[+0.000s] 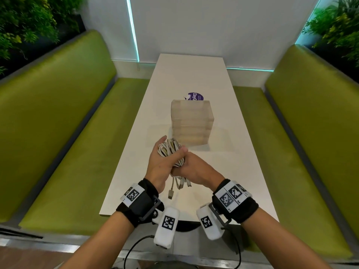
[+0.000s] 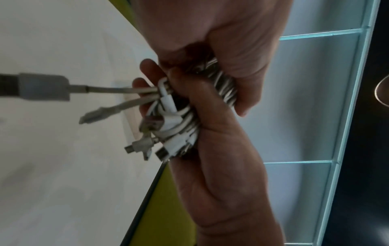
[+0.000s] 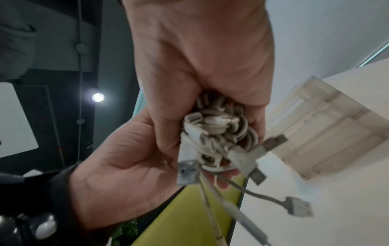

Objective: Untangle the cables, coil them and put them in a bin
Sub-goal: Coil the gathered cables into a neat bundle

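A bundle of white cables [image 1: 168,148] is held over the near part of the white table [image 1: 229,117]. My left hand [image 1: 160,161] grips the bundle's looped upper part, with its thumb across the front. My right hand [image 1: 194,168] grips its lower end, and several loose plug ends [image 1: 170,194] hang below both hands. In the left wrist view the left hand [image 2: 231,50] enters from the top, the right hand [image 2: 221,174] from below, and the cables [image 2: 174,119] sit between them. The right wrist view looks end-on at the cables [image 3: 214,129]. A clear plastic bin [image 1: 192,121] stands just beyond the hands.
A purple round sticker [image 1: 195,96] lies on the table behind the bin. Green benches flank the table on the left [image 1: 68,133] and on the right [image 1: 303,133]. A white wall closes off the far end. The bin [image 3: 328,129] also shows in the right wrist view.
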A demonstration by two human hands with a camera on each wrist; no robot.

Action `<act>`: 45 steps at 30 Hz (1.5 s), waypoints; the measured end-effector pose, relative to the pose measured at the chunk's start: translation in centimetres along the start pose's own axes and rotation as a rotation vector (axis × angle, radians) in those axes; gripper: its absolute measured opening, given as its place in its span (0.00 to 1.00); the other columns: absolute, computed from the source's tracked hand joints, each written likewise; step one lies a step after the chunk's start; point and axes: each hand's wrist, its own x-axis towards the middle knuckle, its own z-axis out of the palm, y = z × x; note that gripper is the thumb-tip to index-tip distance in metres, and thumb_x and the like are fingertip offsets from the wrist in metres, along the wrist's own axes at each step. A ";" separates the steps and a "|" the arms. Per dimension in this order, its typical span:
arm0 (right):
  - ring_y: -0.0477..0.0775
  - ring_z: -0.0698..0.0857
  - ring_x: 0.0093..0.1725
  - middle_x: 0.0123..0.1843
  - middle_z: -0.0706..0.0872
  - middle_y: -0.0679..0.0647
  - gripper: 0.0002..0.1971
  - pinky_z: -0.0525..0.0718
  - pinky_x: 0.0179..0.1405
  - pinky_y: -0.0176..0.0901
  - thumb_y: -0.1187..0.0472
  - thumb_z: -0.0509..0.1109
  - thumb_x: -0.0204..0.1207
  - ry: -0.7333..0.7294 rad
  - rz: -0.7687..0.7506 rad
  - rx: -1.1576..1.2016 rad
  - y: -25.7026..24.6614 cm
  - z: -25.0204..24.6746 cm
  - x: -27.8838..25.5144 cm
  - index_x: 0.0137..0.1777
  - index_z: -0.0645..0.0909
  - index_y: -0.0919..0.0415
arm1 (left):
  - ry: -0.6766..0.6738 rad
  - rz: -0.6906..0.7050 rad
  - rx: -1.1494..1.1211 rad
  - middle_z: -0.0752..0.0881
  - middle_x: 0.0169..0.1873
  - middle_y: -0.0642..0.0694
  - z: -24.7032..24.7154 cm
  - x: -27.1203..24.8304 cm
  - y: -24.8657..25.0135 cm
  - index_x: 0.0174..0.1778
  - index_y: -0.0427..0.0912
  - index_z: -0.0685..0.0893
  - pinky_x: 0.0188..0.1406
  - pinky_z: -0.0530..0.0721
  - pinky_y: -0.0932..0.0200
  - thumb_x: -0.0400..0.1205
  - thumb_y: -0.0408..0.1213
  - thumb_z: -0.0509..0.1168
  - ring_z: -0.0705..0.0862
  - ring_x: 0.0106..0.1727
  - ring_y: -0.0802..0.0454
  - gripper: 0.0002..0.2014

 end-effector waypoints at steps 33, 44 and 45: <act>0.62 0.86 0.43 0.48 0.87 0.70 0.13 0.84 0.49 0.59 0.59 0.79 0.67 -0.247 0.043 0.050 1.2 -3.6 -2.6 0.49 0.85 0.63 | -0.668 -0.011 0.992 0.83 0.37 0.47 -2.9 0.6 2.2 0.64 0.46 0.64 0.29 0.78 0.61 0.75 0.28 0.72 0.77 0.28 0.59 0.28; 0.54 0.82 0.35 0.34 0.85 0.57 0.09 0.81 0.36 0.45 0.69 0.79 0.64 0.040 0.032 0.320 2.1 -2.8 -2.2 0.43 0.85 0.68 | -0.150 0.074 0.603 0.79 0.59 0.47 -3.3 1.2 2.5 0.75 0.52 0.60 0.50 0.82 0.54 0.59 0.48 0.82 0.86 0.53 0.50 0.51; 0.54 0.82 0.35 0.34 0.84 0.57 0.08 0.81 0.34 0.45 0.69 0.78 0.65 0.087 0.022 0.399 2.1 -2.6 -2.1 0.44 0.85 0.69 | -0.129 0.017 0.537 0.77 0.64 0.47 -3.6 1.0 2.0 0.77 0.52 0.57 0.57 0.81 0.52 0.58 0.53 0.80 0.84 0.59 0.48 0.54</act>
